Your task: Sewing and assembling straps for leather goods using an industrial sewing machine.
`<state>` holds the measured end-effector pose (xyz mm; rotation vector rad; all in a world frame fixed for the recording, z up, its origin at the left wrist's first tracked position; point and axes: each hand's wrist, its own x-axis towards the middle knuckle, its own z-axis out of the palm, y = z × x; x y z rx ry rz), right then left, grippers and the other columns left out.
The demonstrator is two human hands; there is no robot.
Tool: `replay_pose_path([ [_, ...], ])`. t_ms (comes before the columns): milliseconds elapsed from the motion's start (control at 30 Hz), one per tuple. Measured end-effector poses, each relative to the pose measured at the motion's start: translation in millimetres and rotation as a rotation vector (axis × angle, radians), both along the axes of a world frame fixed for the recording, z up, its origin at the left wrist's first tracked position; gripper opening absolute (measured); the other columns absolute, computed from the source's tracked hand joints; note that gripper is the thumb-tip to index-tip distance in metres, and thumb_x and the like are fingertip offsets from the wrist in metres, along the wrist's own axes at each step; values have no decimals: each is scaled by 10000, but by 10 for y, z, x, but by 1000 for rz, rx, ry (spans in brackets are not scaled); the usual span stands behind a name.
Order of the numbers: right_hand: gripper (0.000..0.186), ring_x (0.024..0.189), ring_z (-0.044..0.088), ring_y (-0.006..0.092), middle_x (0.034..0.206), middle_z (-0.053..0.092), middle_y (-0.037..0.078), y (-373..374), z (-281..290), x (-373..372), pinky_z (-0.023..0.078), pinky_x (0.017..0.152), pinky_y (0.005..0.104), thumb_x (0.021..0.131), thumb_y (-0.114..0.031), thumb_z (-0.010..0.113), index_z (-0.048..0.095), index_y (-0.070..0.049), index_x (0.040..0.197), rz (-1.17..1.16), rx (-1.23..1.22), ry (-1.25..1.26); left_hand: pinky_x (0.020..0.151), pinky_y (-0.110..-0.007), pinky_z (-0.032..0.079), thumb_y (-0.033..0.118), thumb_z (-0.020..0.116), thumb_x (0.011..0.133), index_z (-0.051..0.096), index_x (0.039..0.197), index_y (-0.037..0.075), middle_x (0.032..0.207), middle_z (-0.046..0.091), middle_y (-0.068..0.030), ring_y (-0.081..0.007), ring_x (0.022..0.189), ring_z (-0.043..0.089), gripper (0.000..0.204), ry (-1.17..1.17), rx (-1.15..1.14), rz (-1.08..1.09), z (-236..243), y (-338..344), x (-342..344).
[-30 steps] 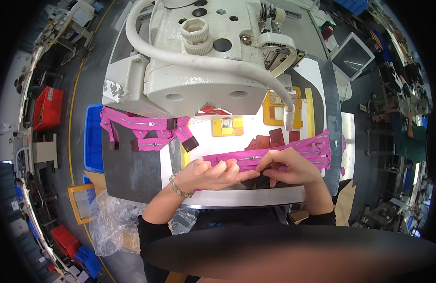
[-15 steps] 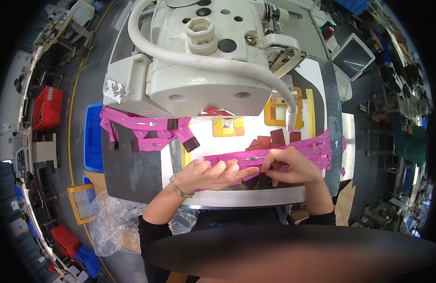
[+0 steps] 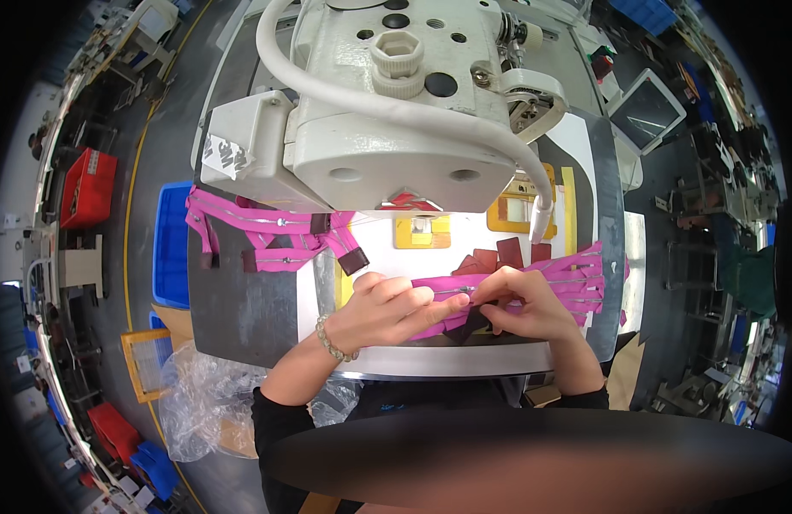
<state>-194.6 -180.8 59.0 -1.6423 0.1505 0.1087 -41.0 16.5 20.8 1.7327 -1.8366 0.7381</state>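
Pink zippers (image 3: 576, 278) with metal teeth lie in a layered bundle, running under both my hands. My left hand (image 3: 387, 310), with a beaded bracelet on its wrist, is above their left part; its fingers are curled and the index finger reaches toward my right fingertips. Whatever it may grip is hidden. My right hand (image 3: 525, 304) is closed in a pinch at a dark patch (image 3: 475, 322) by the front edge of the zippers. Reddish-brown square patches (image 3: 509, 252) lie just behind. More pink zippers (image 3: 285, 224) with dark end patches lie at the left.
A white sewing machine head (image 3: 405, 163) with a thick hose overhangs the work surface. Beneath it is a yellow frame (image 3: 422, 232); a larger yellow frame (image 3: 499, 214) lies to its right. A blue bin (image 3: 172, 248) and clear plastic wrap (image 3: 209, 398) are at the left.
My left fingers have curled in more and the hand has moved slightly right. The dark patch now shows up at my right fingertips. The whole view has shifted a little.
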Motion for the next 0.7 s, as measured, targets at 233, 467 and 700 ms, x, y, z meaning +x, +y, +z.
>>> replay_pose_path([
  [233, 276, 725, 622, 67, 890, 678, 55, 41, -16, -23, 487, 603, 203, 829, 4, 630, 602, -47, 1099, -41, -45, 1, 725, -299, 279, 255, 679, 711, 634, 1207, 302, 789, 401, 94, -91, 815, 412, 500, 212, 70, -70, -40, 12, -17],
  [467, 376, 684, 589, 43, 905, 686, 25, 31, -40, -4, 463, 577, 197, 828, -23, 635, 614, -88, 1198, 25, -182, -57, 724, -305, 283, 246, 693, 701, 643, 1189, 293, 791, 411, 98, -99, 822, 424, 493, 261, 74, -93, -43, -2, -28],
  [700, 380, 716, 608, 81, 1031, 699, 48, 57, -43, 20, 471, 585, 212, 838, -15, 612, 611, -83, 1213, 20, -219, -198, 731, -320, 287, 195, 710, 714, 640, 1159, 268, 806, 438, 92, -119, 826, 433, 457, 388, 96, -133, 6, -23, -44],
])
